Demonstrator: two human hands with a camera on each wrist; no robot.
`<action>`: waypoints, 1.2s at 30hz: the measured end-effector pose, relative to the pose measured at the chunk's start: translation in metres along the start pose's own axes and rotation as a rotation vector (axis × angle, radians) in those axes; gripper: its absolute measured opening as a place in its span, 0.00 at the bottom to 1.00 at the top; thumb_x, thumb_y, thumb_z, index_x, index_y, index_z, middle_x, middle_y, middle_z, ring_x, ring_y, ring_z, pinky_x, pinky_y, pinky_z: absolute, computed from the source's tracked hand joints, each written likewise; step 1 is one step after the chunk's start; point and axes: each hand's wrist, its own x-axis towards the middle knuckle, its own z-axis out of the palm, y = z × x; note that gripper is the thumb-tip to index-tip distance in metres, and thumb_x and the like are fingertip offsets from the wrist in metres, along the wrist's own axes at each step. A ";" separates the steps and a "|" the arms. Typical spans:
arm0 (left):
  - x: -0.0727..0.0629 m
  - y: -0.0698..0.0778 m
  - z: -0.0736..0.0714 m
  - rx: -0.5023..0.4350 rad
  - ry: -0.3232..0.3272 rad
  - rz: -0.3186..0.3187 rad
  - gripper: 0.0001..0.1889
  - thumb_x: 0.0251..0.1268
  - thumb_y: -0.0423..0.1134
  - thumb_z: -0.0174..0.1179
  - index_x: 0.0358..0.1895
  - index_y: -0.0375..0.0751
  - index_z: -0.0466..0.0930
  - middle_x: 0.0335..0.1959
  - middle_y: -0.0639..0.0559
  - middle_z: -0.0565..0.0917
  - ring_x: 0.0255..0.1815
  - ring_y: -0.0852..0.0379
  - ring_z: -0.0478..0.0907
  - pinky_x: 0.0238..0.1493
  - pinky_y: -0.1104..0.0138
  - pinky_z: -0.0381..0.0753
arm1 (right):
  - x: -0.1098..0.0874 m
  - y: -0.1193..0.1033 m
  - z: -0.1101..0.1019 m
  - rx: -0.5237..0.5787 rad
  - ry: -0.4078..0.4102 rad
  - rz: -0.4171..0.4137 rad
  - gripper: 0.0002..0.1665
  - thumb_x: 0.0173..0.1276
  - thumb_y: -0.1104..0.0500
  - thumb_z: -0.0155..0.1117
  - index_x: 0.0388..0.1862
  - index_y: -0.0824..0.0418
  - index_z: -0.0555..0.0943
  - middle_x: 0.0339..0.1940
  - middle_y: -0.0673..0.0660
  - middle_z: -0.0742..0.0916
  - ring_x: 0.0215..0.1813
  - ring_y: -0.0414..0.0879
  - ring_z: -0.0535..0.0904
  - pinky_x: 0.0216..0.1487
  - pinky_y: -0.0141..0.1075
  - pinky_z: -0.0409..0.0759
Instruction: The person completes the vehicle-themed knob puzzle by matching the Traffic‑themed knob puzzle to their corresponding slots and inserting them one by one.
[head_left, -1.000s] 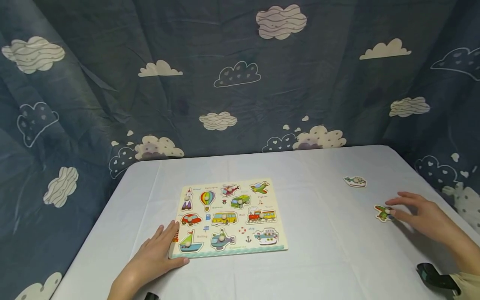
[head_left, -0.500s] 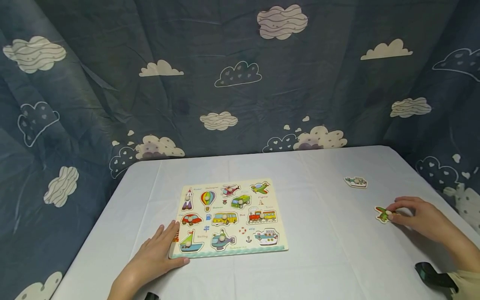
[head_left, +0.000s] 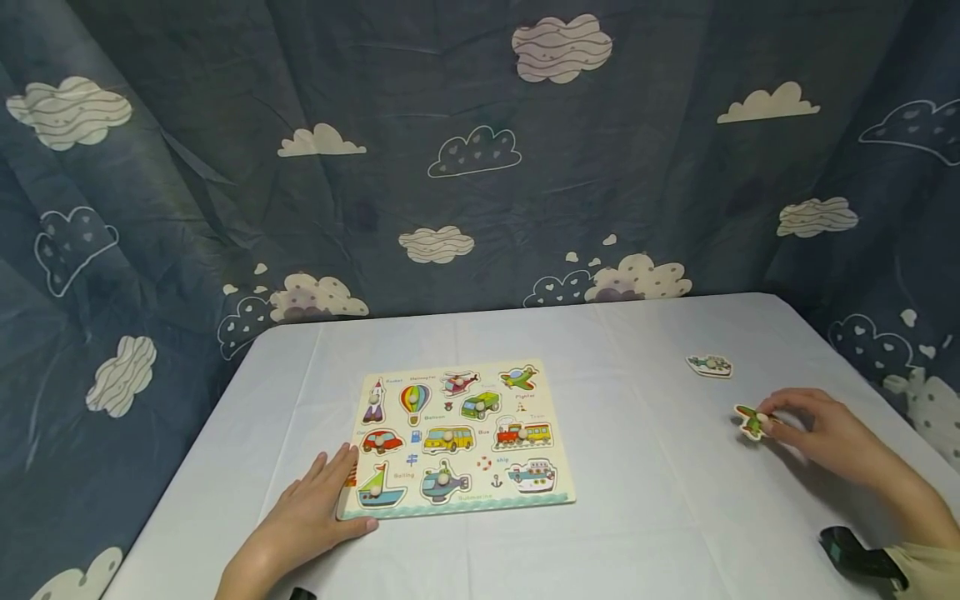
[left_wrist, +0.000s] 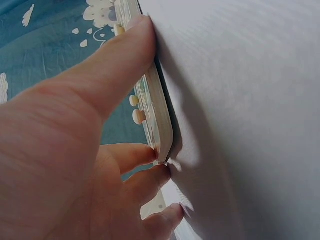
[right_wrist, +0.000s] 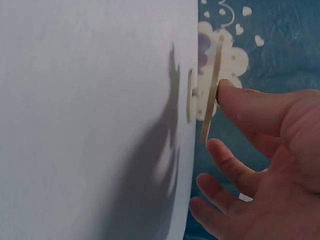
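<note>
My left hand (head_left: 303,517) lies against the left edge of the wooden puzzle board (head_left: 566,492), thumb along the front edge and fingers spread at the side. In the left wrist view the thumb (left_wrist: 117,65) and fingertips touch the board's rim (left_wrist: 162,110). My right hand (head_left: 840,442) pinches a green and red airplane puzzle piece (head_left: 749,423) by thumb and finger. The right wrist view shows this piece (right_wrist: 213,90) edge-on, raised off the table, its shadow cast on the cloth. The right hand's other fingers (right_wrist: 215,192) are apart from it.
A ship-shaped puzzle piece (head_left: 709,366) lies on the white tablecloth (head_left: 637,533) beyond the right hand. The board bears several vehicle pictures with knobs, such as a yellow bus (head_left: 448,439). A dark curtain with clouds (head_left: 480,200) hangs behind the table.
The right hand has closed its thumb and finger on the airplane piece, lifted it and carried it slightly left. The left hand and the board stay in place.
</note>
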 end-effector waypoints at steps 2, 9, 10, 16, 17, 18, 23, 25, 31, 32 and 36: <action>0.000 0.000 0.000 -0.001 0.002 0.001 0.57 0.48 0.66 0.69 0.76 0.37 0.57 0.76 0.39 0.59 0.75 0.30 0.50 0.64 0.32 0.55 | 0.001 -0.006 0.002 0.016 0.000 -0.023 0.11 0.65 0.64 0.69 0.43 0.69 0.81 0.52 0.77 0.76 0.56 0.75 0.65 0.51 0.73 0.61; 0.000 -0.001 0.001 -0.002 0.005 0.005 0.57 0.48 0.66 0.69 0.76 0.37 0.56 0.76 0.39 0.59 0.75 0.30 0.50 0.63 0.32 0.55 | 0.005 -0.032 0.007 0.086 0.018 -0.107 0.10 0.61 0.69 0.71 0.41 0.63 0.81 0.51 0.72 0.78 0.55 0.66 0.67 0.47 0.71 0.65; -0.001 -0.001 0.001 -0.002 0.005 0.004 0.57 0.48 0.66 0.69 0.76 0.37 0.56 0.76 0.39 0.59 0.75 0.30 0.50 0.63 0.32 0.55 | 0.005 -0.035 0.009 0.092 0.019 -0.119 0.10 0.61 0.68 0.71 0.40 0.62 0.81 0.51 0.70 0.79 0.55 0.62 0.67 0.48 0.70 0.65; -0.001 0.000 0.001 -0.009 -0.013 -0.008 0.57 0.48 0.67 0.69 0.77 0.37 0.56 0.76 0.39 0.59 0.75 0.30 0.49 0.64 0.32 0.54 | 0.003 -0.054 0.014 0.147 0.000 -0.148 0.12 0.61 0.66 0.72 0.42 0.57 0.81 0.55 0.65 0.77 0.56 0.34 0.64 0.51 0.71 0.67; -0.001 0.000 0.000 -0.009 -0.014 -0.008 0.57 0.48 0.67 0.69 0.77 0.37 0.56 0.76 0.39 0.59 0.75 0.30 0.49 0.64 0.32 0.54 | 0.003 -0.057 0.014 0.162 -0.003 -0.153 0.12 0.62 0.65 0.72 0.42 0.56 0.81 0.56 0.65 0.76 0.57 0.32 0.63 0.51 0.72 0.66; 0.000 0.000 0.000 -0.007 -0.014 -0.006 0.57 0.48 0.66 0.69 0.77 0.36 0.56 0.76 0.39 0.59 0.75 0.30 0.49 0.64 0.32 0.55 | 0.003 -0.060 0.015 0.171 -0.005 -0.158 0.11 0.63 0.65 0.71 0.43 0.56 0.81 0.56 0.65 0.76 0.57 0.29 0.62 0.51 0.73 0.65; -0.001 0.000 -0.001 -0.002 -0.005 0.001 0.56 0.49 0.65 0.69 0.76 0.35 0.56 0.76 0.39 0.59 0.75 0.30 0.50 0.64 0.32 0.55 | 0.005 -0.073 0.019 0.157 0.003 -0.174 0.11 0.64 0.62 0.71 0.43 0.53 0.82 0.58 0.60 0.76 0.58 0.29 0.62 0.55 0.60 0.68; -0.001 0.000 -0.001 -0.004 -0.005 0.002 0.57 0.49 0.66 0.69 0.76 0.36 0.56 0.76 0.39 0.59 0.75 0.30 0.50 0.64 0.32 0.55 | 0.006 -0.076 0.021 0.143 0.007 -0.180 0.11 0.63 0.62 0.72 0.43 0.52 0.82 0.58 0.58 0.76 0.59 0.31 0.63 0.57 0.46 0.68; 0.000 0.000 0.000 -0.010 -0.001 0.003 0.57 0.48 0.67 0.69 0.77 0.37 0.56 0.76 0.40 0.59 0.75 0.30 0.49 0.64 0.32 0.55 | 0.008 -0.085 0.026 0.141 0.016 -0.241 0.13 0.61 0.62 0.74 0.42 0.49 0.82 0.56 0.53 0.76 0.58 0.31 0.65 0.50 0.20 0.61; 0.000 0.000 0.000 -0.012 0.000 0.002 0.57 0.48 0.67 0.69 0.77 0.37 0.56 0.76 0.40 0.59 0.75 0.31 0.49 0.64 0.32 0.55 | 0.009 -0.086 0.027 0.145 0.017 -0.252 0.14 0.61 0.63 0.73 0.41 0.49 0.82 0.56 0.52 0.76 0.57 0.31 0.66 0.50 0.19 0.61; 0.000 -0.001 0.000 -0.021 -0.004 -0.006 0.57 0.48 0.66 0.69 0.77 0.37 0.56 0.76 0.40 0.59 0.75 0.31 0.49 0.65 0.32 0.54 | 0.015 -0.093 0.029 0.142 -0.008 -0.262 0.12 0.62 0.62 0.73 0.41 0.49 0.81 0.55 0.54 0.77 0.57 0.36 0.67 0.57 0.39 0.69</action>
